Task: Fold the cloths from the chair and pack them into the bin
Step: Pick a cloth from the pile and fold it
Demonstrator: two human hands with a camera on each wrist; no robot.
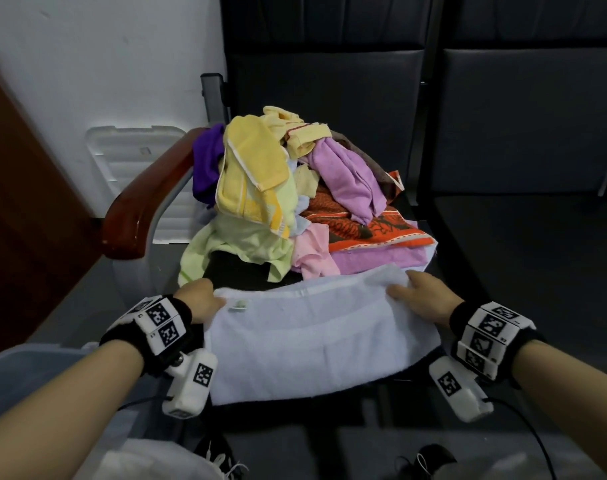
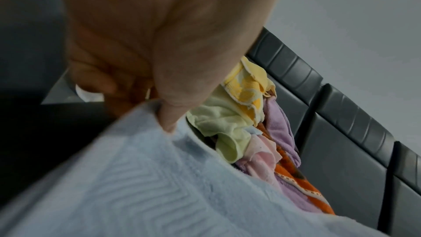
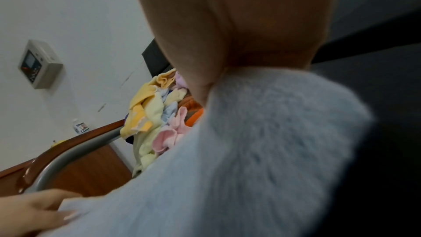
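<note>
A pale blue towel (image 1: 316, 344), ribbed in the left wrist view, lay over the chair seat's (image 1: 524, 258) front edge. The left hand (image 1: 200, 299) and right hand (image 1: 423, 299) each pinched a far corner. Beyond sat the cloth pile (image 1: 288, 195); the right wrist view alone showed a wall panel (image 3: 38, 64).
</note>
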